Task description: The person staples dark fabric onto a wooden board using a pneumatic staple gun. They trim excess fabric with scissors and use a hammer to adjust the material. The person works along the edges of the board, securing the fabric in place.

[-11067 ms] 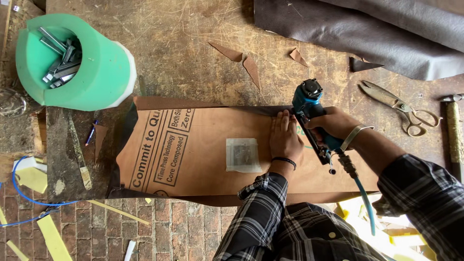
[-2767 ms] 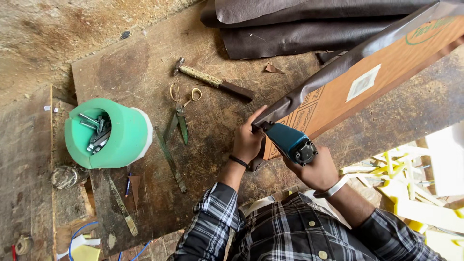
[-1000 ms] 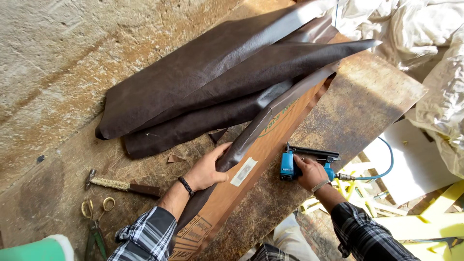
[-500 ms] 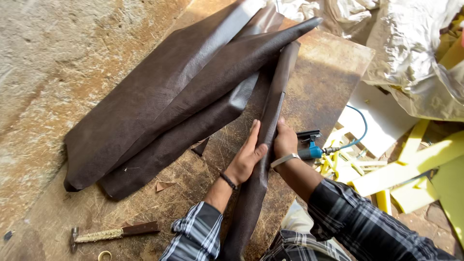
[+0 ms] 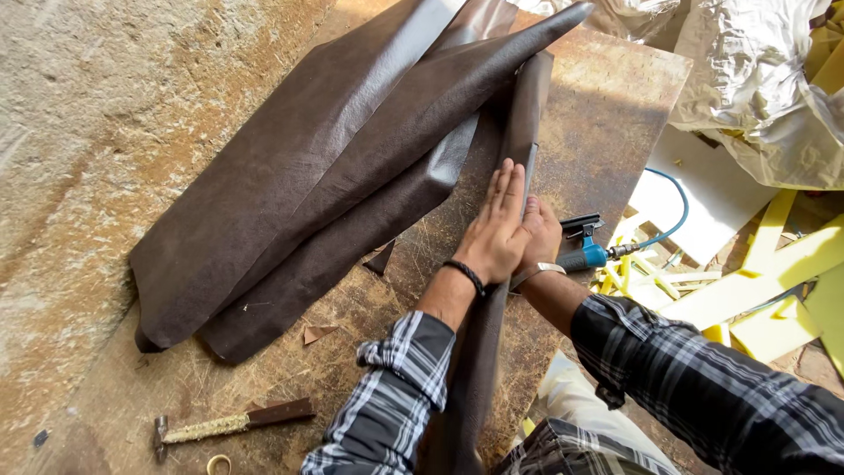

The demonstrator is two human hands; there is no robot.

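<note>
Panel [image 5: 519, 149]: long, narrow, wrapped in dark brown leather-like covering, standing on edge across the workbench [image 5: 607, 114]; runs from between the sleeves up toward the far end.
Left hand [image 5: 498, 230]: flat and open, fingers straight and together, pressed against the left face of the panel; dark band at the wrist.
Right hand [image 5: 539, 236]: against the right side of the panel, just behind the left hand; mostly hidden, so cannot tell whether curled around the edge or only resting; pale bracelet at the wrist.
Staple gun [image 5: 582, 244]: blue and black, lying on the bench just right of the right hand, apart from it; blue hose [image 5: 675, 211] trailing off over the bench edge.
Leather sheets [image 5: 325, 185]: dark brown, folded, stacked left of the panel, touching it near the far end.
Hammer [image 5: 230, 425]: on the bench near the lower left, well apart from both hands.
Foam offcuts [image 5: 774, 281]: yellow and white strips piled on the floor right of the bench.
Sleeves: black-and-white plaid on both arms.
</note>
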